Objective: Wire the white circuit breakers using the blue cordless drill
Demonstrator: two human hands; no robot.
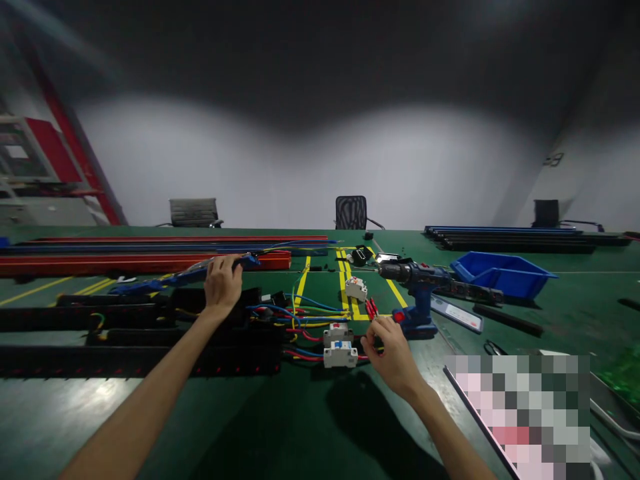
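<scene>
My left hand (223, 285) reaches over the black rails, its curled fingers closed on a long blue strip (185, 276). Near the middle, my right hand (390, 350) is pinched beside the red-handled tool (371, 308); what its fingertips hold is too small to name. Just left of that hand sit two white breakers, the front one (341, 355) with a blue switch. Red, blue and yellow wires (310, 313) run from the black rails (150, 360) toward them. Another white breaker (356, 289) lies farther back.
A blue cordless drill (420, 293) lies right of centre, with a blue bin (503, 275) behind it. Red rails (260, 261) stretch along the left, dark rails (505, 241) at the back right. A blurred-out area (520, 413) covers the lower right.
</scene>
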